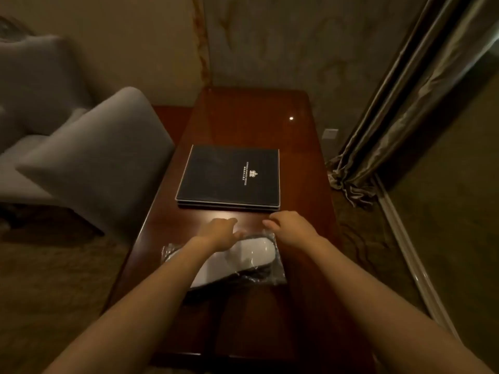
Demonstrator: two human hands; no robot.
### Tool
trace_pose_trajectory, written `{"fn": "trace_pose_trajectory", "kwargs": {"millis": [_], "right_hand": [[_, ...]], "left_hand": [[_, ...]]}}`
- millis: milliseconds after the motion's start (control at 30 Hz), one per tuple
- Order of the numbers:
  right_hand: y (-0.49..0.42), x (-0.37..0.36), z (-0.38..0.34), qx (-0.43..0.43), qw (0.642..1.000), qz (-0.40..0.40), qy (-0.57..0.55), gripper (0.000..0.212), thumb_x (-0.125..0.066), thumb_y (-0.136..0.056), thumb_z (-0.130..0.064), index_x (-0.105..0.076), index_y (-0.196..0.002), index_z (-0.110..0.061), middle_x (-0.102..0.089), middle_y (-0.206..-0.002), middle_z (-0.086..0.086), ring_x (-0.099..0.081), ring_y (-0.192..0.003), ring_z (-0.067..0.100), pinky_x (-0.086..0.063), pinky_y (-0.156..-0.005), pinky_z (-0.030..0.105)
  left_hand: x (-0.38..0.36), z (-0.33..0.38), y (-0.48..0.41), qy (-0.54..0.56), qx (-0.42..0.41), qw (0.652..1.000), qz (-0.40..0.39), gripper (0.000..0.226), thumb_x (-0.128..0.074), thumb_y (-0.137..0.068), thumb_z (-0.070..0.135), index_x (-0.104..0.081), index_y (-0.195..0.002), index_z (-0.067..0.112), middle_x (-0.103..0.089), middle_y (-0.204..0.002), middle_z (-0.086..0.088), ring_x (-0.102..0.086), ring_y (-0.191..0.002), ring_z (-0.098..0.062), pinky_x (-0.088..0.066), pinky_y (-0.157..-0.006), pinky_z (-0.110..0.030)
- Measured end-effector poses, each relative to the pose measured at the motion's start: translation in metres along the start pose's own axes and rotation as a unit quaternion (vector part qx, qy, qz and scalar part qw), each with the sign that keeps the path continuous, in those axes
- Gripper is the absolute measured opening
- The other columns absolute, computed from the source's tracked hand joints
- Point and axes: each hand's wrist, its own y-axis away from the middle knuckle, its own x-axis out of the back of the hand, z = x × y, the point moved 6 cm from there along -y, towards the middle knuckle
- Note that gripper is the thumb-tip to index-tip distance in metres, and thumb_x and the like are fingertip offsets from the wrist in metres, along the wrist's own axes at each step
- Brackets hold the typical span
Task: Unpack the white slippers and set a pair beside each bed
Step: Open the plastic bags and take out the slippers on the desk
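Note:
White slippers (243,259) lie in a clear plastic bag (275,276) on a dark wooden desk (256,117), near its front edge. My left hand (220,233) hovers over the far left part of the bag, fingers loosely bent and holding nothing. My right hand (290,229) is at the bag's far right corner, fingers loosely curled above the desk; I see nothing gripped. My forearms hide parts of the bag.
A black folder (229,178) with a small logo lies on the desk just beyond my hands. A grey armchair (81,147) stands to the left. Curtains (405,109) hang at the right, with carpet around the desk.

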Motion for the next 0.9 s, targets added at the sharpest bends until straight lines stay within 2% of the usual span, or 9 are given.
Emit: {"fn": "trace_pose_trajectory", "kwargs": {"millis": [67, 200, 267, 367, 433, 600, 733, 900], "right_hand": [[0.005, -0.014, 0.004, -0.006, 1.000, -0.007, 0.012, 0.034, -0.045, -0.094, -0.037, -0.068, -0.096, -0.011, -0.069, -0.096, 0.011, -0.064, -0.089, 0.028, -0.052, -0.074, 0.040], [0.012, -0.042, 0.016, -0.030, 0.998, -0.021, 0.045, 0.035, -0.050, -0.092, -0.038, -0.063, -0.117, -0.018, -0.067, -0.105, 0.009, -0.062, -0.094, 0.026, -0.054, -0.077, 0.038], [0.013, -0.047, 0.020, -0.037, 0.997, -0.001, 0.068, 0.035, -0.053, -0.090, -0.039, -0.063, -0.114, -0.016, -0.066, -0.105, 0.008, -0.060, -0.096, 0.024, -0.051, -0.074, 0.035], [0.016, -0.058, 0.020, -0.037, 0.993, 0.020, 0.113, 0.033, -0.058, -0.087, -0.039, -0.063, -0.105, -0.011, -0.065, -0.104, 0.007, -0.056, -0.099, 0.023, -0.051, -0.077, 0.034], [0.017, -0.062, 0.020, -0.038, 0.991, 0.032, 0.126, 0.031, -0.058, -0.087, -0.038, -0.062, -0.103, -0.011, -0.064, -0.104, 0.007, -0.056, -0.098, 0.022, -0.051, -0.078, 0.034], [0.018, -0.070, 0.010, -0.026, 0.985, 0.080, 0.153, 0.023, -0.052, -0.091, -0.027, -0.062, -0.100, -0.009, -0.065, -0.102, 0.008, -0.055, -0.096, 0.023, -0.045, -0.078, 0.032], [0.019, -0.073, 0.005, -0.032, 0.982, 0.080, 0.169, 0.015, -0.050, -0.089, -0.011, -0.064, -0.095, -0.008, -0.066, -0.101, 0.010, -0.054, -0.095, 0.025, -0.043, -0.076, 0.032], [0.022, -0.067, 0.004, -0.022, 0.982, 0.092, 0.164, 0.016, -0.049, -0.086, -0.004, -0.064, -0.088, -0.008, -0.067, -0.096, 0.009, -0.055, -0.092, 0.025, -0.040, -0.073, 0.032]], "left_hand": [[-0.012, -0.001, 0.003, -0.011, 0.014, 1.000, -0.018, 0.062, -0.041, -0.090, 0.057, -0.041, -0.139, 0.020, -0.050, -0.143, -0.008, -0.046, -0.130, -0.029, -0.039, -0.101, -0.042], [-0.038, 0.001, 0.010, -0.027, 0.007, 0.999, -0.029, 0.079, -0.047, -0.081, 0.067, -0.034, -0.144, 0.021, -0.043, -0.148, -0.005, -0.039, -0.135, -0.028, -0.028, -0.109, -0.054], [-0.048, 0.000, 0.012, -0.034, -0.003, 0.999, -0.040, 0.094, -0.054, -0.074, 0.071, -0.023, -0.148, 0.022, -0.030, -0.155, -0.006, -0.028, -0.142, -0.028, -0.017, -0.113, -0.060], [-0.065, -0.002, 0.015, -0.048, -0.014, 0.996, -0.068, 0.115, -0.065, -0.065, 0.069, -0.004, -0.152, 0.023, -0.006, -0.162, -0.008, -0.004, -0.149, -0.027, -0.002, -0.115, -0.062], [-0.071, -0.004, 0.015, -0.065, -0.022, 0.996, -0.065, 0.122, -0.071, -0.063, 0.064, 0.001, -0.152, 0.022, 0.000, -0.162, -0.009, 0.002, -0.149, -0.028, 0.001, -0.115, -0.062], [-0.073, -0.003, 0.013, -0.083, -0.026, 0.996, -0.001, 0.119, -0.075, -0.063, 0.055, -0.004, -0.151, 0.019, -0.021, -0.153, -0.007, -0.013, -0.145, -0.027, 0.000, -0.115, -0.062], [-0.072, -0.003, 0.009, -0.066, -0.022, 0.997, 0.013, 0.115, -0.076, -0.064, 0.051, -0.008, -0.151, 0.018, -0.026, -0.149, -0.006, -0.021, -0.141, -0.027, -0.002, -0.115, -0.061], [-0.067, -0.004, 0.007, -0.058, -0.036, 0.997, 0.032, 0.111, -0.075, -0.060, 0.053, -0.016, -0.149, 0.020, -0.031, -0.145, -0.004, -0.028, -0.136, -0.026, -0.007, -0.116, -0.059]]}}
